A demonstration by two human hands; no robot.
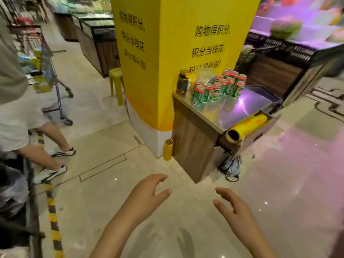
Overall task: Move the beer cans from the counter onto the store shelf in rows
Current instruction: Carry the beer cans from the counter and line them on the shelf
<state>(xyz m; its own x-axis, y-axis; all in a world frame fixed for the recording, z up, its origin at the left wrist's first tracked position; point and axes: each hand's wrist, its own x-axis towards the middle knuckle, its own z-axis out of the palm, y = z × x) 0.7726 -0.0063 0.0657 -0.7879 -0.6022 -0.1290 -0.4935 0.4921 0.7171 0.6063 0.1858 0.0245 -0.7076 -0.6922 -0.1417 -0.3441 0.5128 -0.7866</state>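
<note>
Several green and red beer cans stand clustered on the steel top of a small wooden counter beside a yellow pillar. My left hand and my right hand hover low in front of me over the floor, well short of the counter. Both have relaxed, spread fingers and hold nothing. No store shelf for the cans shows in view.
A dark jar stands at the counter's back left corner. A yellow film roll lies at its front edge. Another roll stands on the floor. A person with a shopping cart walks at left. A yellow stool stands behind the pillar.
</note>
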